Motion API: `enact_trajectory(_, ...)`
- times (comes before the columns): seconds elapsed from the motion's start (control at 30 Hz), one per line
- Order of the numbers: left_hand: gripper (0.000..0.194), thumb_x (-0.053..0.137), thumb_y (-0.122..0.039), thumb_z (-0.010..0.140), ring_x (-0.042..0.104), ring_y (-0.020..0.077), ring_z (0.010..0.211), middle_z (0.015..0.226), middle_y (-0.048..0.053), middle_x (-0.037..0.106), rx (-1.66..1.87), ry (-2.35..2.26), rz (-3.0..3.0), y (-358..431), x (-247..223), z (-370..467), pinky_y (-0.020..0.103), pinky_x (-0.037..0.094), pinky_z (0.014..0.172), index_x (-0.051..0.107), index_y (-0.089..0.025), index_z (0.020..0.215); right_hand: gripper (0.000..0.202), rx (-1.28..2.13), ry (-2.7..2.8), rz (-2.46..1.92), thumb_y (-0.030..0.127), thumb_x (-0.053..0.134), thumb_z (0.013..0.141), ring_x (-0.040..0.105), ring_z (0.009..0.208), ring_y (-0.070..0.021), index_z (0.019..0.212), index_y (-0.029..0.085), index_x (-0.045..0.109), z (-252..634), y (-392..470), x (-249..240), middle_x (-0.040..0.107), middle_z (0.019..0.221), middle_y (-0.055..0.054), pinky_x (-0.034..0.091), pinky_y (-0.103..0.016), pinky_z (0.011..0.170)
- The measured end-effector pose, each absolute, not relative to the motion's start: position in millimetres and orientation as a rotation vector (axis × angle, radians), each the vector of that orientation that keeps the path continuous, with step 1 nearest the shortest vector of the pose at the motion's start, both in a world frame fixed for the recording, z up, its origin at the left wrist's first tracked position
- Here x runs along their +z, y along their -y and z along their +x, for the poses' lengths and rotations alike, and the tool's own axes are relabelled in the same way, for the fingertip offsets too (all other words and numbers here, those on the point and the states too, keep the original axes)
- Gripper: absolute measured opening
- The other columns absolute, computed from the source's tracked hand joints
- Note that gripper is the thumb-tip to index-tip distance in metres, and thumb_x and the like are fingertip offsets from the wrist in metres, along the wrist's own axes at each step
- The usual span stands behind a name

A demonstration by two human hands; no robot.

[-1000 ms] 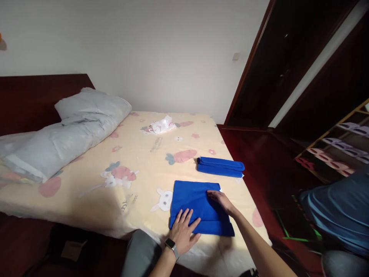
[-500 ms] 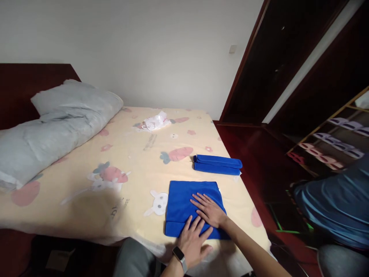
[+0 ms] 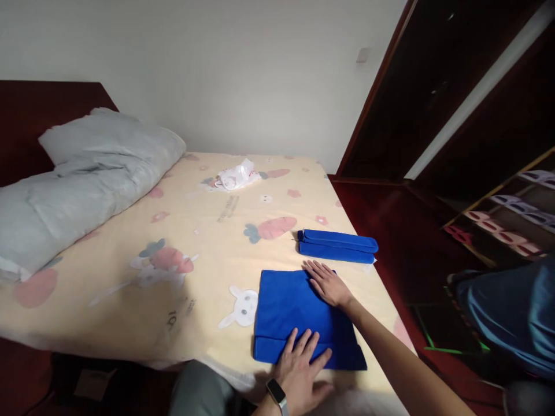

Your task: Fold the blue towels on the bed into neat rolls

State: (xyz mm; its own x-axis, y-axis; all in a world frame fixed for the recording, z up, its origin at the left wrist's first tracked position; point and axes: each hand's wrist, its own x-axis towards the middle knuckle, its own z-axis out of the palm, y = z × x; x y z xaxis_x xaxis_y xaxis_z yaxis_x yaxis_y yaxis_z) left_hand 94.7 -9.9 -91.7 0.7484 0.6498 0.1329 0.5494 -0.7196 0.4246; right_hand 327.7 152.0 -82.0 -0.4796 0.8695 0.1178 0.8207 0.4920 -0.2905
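A blue cloth [image 3: 288, 306] lies flat near the front edge of the bed, its near edge folded over in a strip. My left hand [image 3: 302, 367], with a watch on the wrist, rests on that strip with its fingers spread. At the cloth's far right corner, my right hand [image 3: 328, 283] lies flat, fingers stretched out and palm down. Just beyond it sits a second blue cloth [image 3: 338, 247], folded into a long narrow bundle, touched by neither hand.
A grey quilt [image 3: 99, 173] is heaped on the bed [image 3: 208, 248] at left. Toward the wall lies a crumpled white plastic bag [image 3: 237, 175]. A slipper rack [image 3: 498, 199] stands at right, with a person in dark blue clothing [image 3: 511, 312] nearer.
My right hand has slid away from me to the cloth's far right corner. My left hand still rests on the near part. The view has shifted slightly.
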Motion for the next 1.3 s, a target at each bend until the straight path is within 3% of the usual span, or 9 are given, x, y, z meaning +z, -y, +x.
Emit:
enact_trajectory(0.13, 0.069, 0.047, -0.06, 0.094, 0.028, 0.0301, 0.148, 0.163, 0.005, 0.027, 0.381, -0.934, 2.549, 12.3, -97.6, 95.8, 0.055, 0.021, 0.121, 0.024, -0.037, 0.156, 0.057, 0.402, 2.778, -0.864, 0.04, 0.039, 0.102, 0.015, 0.151, -0.0236, 0.157, 0.031, 0.023, 255.3, -126.4, -63.2, 0.016, 0.164, 0.0, 0.013, -0.047, 0.124)
enact_trajectory(0.23, 0.072, 0.051, -0.061, 0.092, 0.037, 0.0319, 0.142, 0.159, 0.005, 0.036, 0.369, -0.959, 2.513, 12.3, -101.0, 97.1, 0.053, 0.023, 0.121, 0.026, -0.038, 0.155, 0.059, 0.531, 2.848, -0.649, 0.045, 0.041, 0.102, 0.016, 0.151, -0.0221, 0.157, 0.033, 0.022, 204.4, -116.2, -73.5, 0.023, 0.162, 0.0, 0.013, -0.046, 0.124)
enact_trajectory(0.37, 0.075, 0.055, -0.056, 0.09, 0.031, 0.0329, 0.145, 0.161, 0.001, 0.032, 0.445, -0.905, 2.555, 10.0, -102.6, 98.7, 0.057, 0.018, 0.123, 0.023, -0.04, 0.156, 0.059, 0.482, 2.791, -0.907, 0.044, 0.035, 0.104, 0.017, 0.151, -0.0224, 0.158, 0.025, 0.021, 181.6, -138.2, -94.5, 0.026, 0.162, -0.004, 0.015, -0.048, 0.124)
enact_trajectory(0.53, 0.078, 0.061, -0.055, 0.085, 0.03, 0.0354, 0.146, 0.16, 0.005, 0.033, 0.538, -0.894, 2.541, 7.8, -115.7, 100.2, 0.064, 0.025, 0.118, 0.029, -0.038, 0.154, 0.06, 0.334, 2.725, -1.147, 0.042, 0.031, 0.104, 0.018, 0.15, -0.0238, 0.158, 0.018, 0.021, 186.2, -173.6, -100.5, 0.025, 0.162, -0.006, 0.019, -0.047, 0.123)
enact_trajectory(0.73, 0.074, 0.062, -0.051, 0.085, 0.029, 0.036, 0.147, 0.157, 0.01, 0.037, 0.521, -0.843, 2.552, 3.9, -127.1, 103.1, 0.066, 0.031, 0.116, 0.035, -0.036, 0.152, 0.059, 0.229, 2.71, -1.182, 0.044, 0.032, 0.104, 0.022, 0.15, -0.0241, 0.157, 0.02, 0.022, 177.8, -194.2, -102.9, 0.027, 0.161, -0.007, 0.025, -0.048, 0.121)
enact_trajectory(0.97, 0.075, 0.053, -0.053, 0.094, 0.024, 0.0291, 0.15, 0.165, 0.004, 0.019, 0.465, -0.958, 2.553, -1.5, -90.7, 61.2, 0.055, 0.026, 0.123, 0.018, -0.035, 0.157, 0.056, 0.121, 2.65, -1.098, 0.035, 0.03, 0.104, 0.021, 0.15, -0.0233, 0.158, 0.022, 0.019, 201.6, -173.6, -75.5, 0.023, 0.162, -0.006, 0.021, -0.046, 0.123)
enact_trajectory(1.1, 0.071, 0.047, -0.06, 0.095, 0.026, 0.0313, 0.149, 0.164, 0.0, 0.02, 0.381, -1.105, 2.52, -3.9, -84.7, 37.4, 0.06, 0.027, 0.12, 0.017, -0.041, 0.156, 0.056, 0.21, 2.766, -1.009, 0.04, 0.036, 0.103, 0.023, 0.149, -0.0246, 0.157, 0.028, 0.025, 240.4, -146.2, -81.2, 0.027, 0.161, -0.004, 0.022, -0.048, 0.122)
enact_trajectory(1.3, 0.068, 0.046, -0.06, 0.096, 0.026, 0.0325, 0.149, 0.164, -0.001, 0.021, 0.32, -1.187, 2.487, -7.6, -88.1, 38.7, 0.066, 0.026, 0.118, 0.016, -0.043, 0.155, 0.058, 0.157, 2.593, -1.435, 0.043, 0.03, 0.104, 0.025, 0.149, -0.0214, 0.157, 0.022, 0.024, 268.4, -170.0, -109.4, 0.028, 0.161, -0.004, 0.027, -0.044, 0.121)
